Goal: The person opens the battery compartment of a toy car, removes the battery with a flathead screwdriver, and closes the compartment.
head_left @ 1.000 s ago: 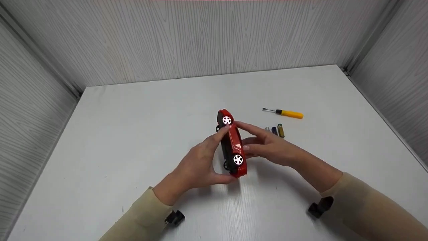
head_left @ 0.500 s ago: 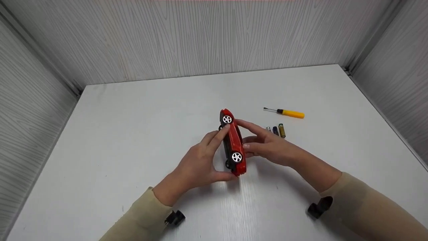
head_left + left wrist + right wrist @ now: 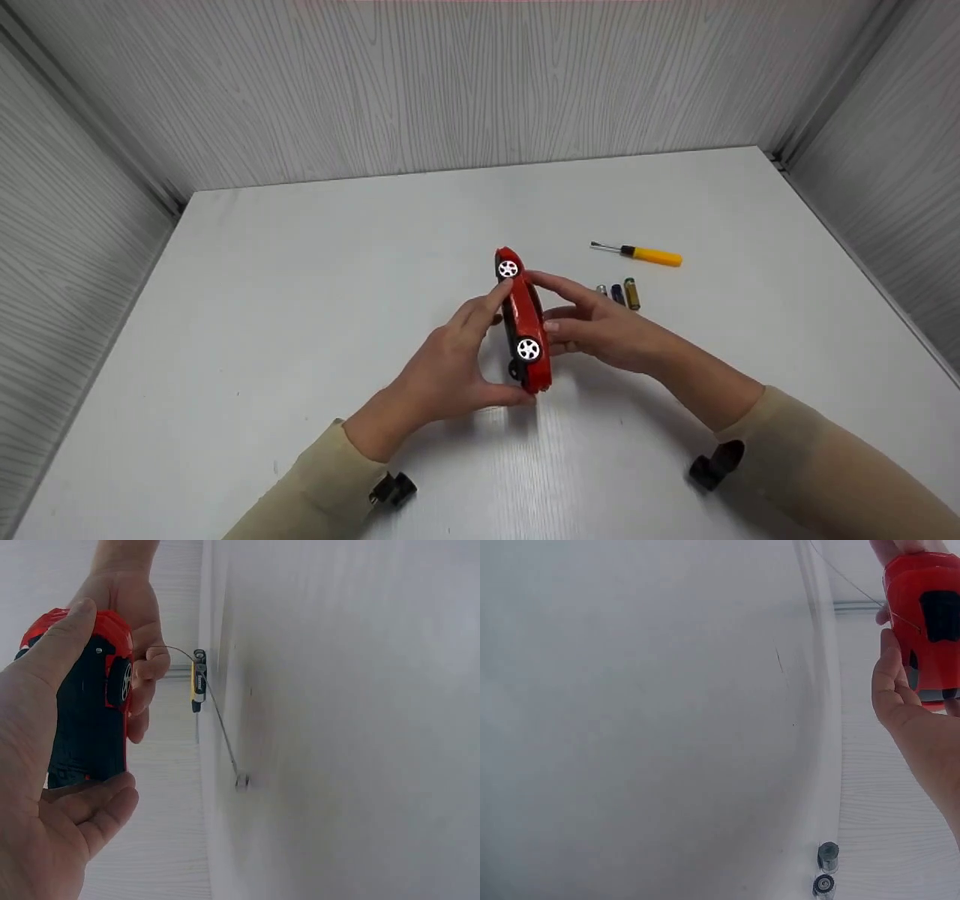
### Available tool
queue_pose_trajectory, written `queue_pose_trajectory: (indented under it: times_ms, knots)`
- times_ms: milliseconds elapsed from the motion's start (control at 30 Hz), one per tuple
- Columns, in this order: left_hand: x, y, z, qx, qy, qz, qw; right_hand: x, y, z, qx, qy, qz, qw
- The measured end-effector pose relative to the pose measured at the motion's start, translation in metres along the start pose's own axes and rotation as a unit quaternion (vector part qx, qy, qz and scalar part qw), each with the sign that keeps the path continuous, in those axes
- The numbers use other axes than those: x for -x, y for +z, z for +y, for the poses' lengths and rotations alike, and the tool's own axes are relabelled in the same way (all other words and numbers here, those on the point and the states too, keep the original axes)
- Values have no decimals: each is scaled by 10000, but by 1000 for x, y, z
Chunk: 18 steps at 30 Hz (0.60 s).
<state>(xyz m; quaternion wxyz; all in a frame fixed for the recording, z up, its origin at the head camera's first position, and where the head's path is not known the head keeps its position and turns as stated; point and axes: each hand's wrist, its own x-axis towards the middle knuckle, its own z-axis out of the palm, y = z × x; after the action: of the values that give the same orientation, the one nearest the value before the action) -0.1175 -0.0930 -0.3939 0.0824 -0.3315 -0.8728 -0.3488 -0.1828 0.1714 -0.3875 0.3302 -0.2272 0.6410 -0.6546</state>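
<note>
A red toy car [image 3: 523, 311] is held above the table, turned on its side, its silver-spoked wheels facing up and its dark underside [image 3: 88, 712] towards my left palm. My left hand [image 3: 442, 367] grips it lengthwise, thumb at the near end and fingers near the far wheel. From the other side, my right hand [image 3: 600, 326] holds the roof side between thumb and fingers; some of those fingertips are hidden behind the car. In the left wrist view a thin wire [image 3: 220, 720] runs out from beside the car to a small, blurred piece [image 3: 241, 781].
Beyond the right hand lies a screwdriver [image 3: 654, 256] with a yellow handle. Several small batteries [image 3: 631, 293] lie just behind that hand, partly covered by it. All this is on a white table [image 3: 337, 262] enclosed by wood-grain panels [image 3: 465, 82].
Between my hands the car has rolled slightly, so less of its dark underside shows in the head view. Its near end has shifted up a little. Both hands keep their hold.
</note>
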Motion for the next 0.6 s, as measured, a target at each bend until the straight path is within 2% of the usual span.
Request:
queue_pose_trajectory:
  times_ms: [133,400,600]
  knots:
    - [1,-3,0,29,72,-2,10000,-1,0,0,193,-31,96,9998]
    - [1,-5,-3,-247,37,81,9997,-2,-1,-2,1159,-61,421,9924]
    - [3,-7,-9,-414,-73,74,9991,-3,-3,0,1337,-215,469,9897]
